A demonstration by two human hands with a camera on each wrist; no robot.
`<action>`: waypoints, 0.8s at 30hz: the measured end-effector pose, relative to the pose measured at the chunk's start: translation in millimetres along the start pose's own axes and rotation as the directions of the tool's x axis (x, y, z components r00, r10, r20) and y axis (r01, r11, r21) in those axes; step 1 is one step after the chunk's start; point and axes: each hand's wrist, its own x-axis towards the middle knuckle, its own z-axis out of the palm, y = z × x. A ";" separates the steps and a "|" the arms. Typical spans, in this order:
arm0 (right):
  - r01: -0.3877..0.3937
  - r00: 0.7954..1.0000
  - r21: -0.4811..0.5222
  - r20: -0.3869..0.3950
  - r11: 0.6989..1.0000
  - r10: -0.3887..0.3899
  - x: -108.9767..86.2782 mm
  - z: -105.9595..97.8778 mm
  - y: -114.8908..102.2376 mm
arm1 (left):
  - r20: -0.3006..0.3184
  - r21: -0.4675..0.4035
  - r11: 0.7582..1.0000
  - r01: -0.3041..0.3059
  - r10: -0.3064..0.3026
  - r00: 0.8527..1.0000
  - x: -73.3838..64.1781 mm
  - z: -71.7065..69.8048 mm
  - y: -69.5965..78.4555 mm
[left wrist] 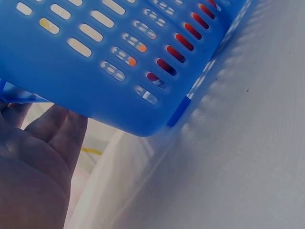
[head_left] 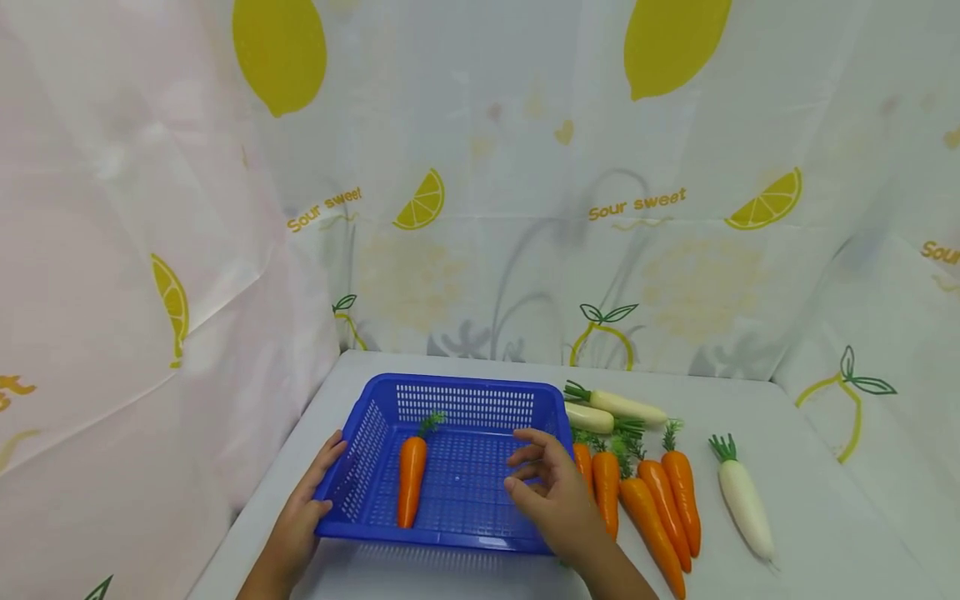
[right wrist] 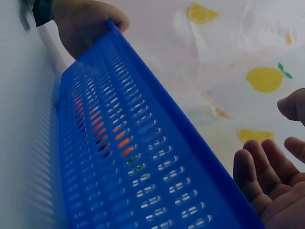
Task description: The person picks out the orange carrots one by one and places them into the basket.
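Observation:
A blue plastic basket [head_left: 465, 537] with slotted walls stands on the table, and one orange carrot [head_left: 412, 477] with a green top lies in its left half. My left hand [head_left: 303, 508] holds the basket's left rim near the front corner, the thumb over the edge. In the left wrist view its fingers [left wrist: 66, 133] meet the rim from beneath. Over the basket's right side hovers my right hand [head_left: 555, 496], its fingers loosely bent and nothing between them. The right wrist view shows this hand [right wrist: 276, 186] beside the long blue rim [right wrist: 167, 105].
Several orange carrots [head_left: 651, 521] lie close against the basket's right side. Behind them are two white radishes [head_left: 626, 407], and a third white radish [head_left: 745, 508] lies farther right. A lemon-printed curtain [head_left: 480, 275] encloses the white table [head_left: 817, 500] at the back and sides.

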 end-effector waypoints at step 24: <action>0.012 0.969 -0.199 -0.241 0.980 -0.060 -1.4 -63.9 30.2 | 0.038 -0.053 0.998 0.022 -0.020 0.999 2.1 -0.7 0.7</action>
